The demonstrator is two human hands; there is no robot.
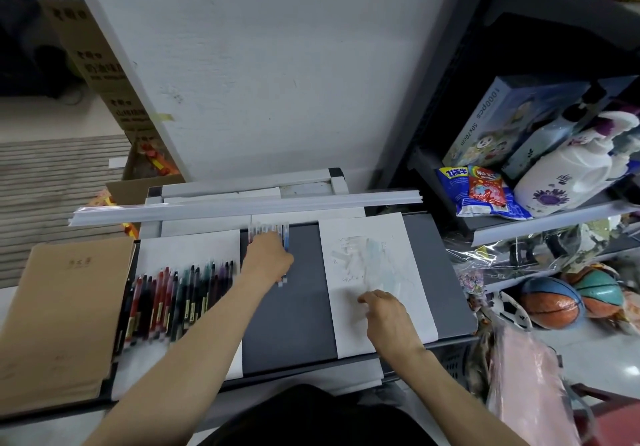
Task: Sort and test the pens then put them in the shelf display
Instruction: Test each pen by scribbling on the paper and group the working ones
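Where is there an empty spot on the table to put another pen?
The bare dark grey strip between the row of pens and the scribbled paper, nearer you than the left hand. Also the white sheet beyond that row. Crowded: the row itself and the clear pens under the left hand.

Dark grey worktop (298, 324), flat. Left edge: brown paper notebook (59, 321). Just beside it a white sheet (187, 251) carrying a row of dark and red pens (173, 303), side by side. Back centre: bunch of clear pens (268, 229) on bare surface. Right: scribbled sheet (377, 272). Long white strips (242, 204) lie across the back.
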